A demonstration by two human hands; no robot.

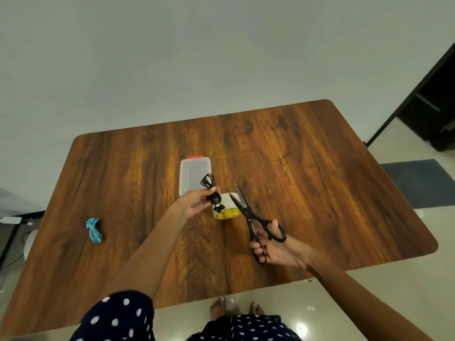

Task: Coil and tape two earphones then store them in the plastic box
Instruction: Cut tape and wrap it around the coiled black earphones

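Taping step for black earphone coil (211, 191), pinched in left hand (197, 204). Right hand (273, 247) gripping open scissors (256, 217) at tape roll (227, 206). Next, probably: snipping tape strip cleanly.

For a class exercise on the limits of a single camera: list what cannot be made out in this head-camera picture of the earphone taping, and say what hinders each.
- Whether tape already binds the coiled black earphone: too small, and the left hand covers its middle.
- Beige tape roll: partly hidden by earphone and black-handled scissors; its print is unreadable.
- Clear plastic box with red latch: near edge hidden by the left hand.
- Right hand: motion-blurred.
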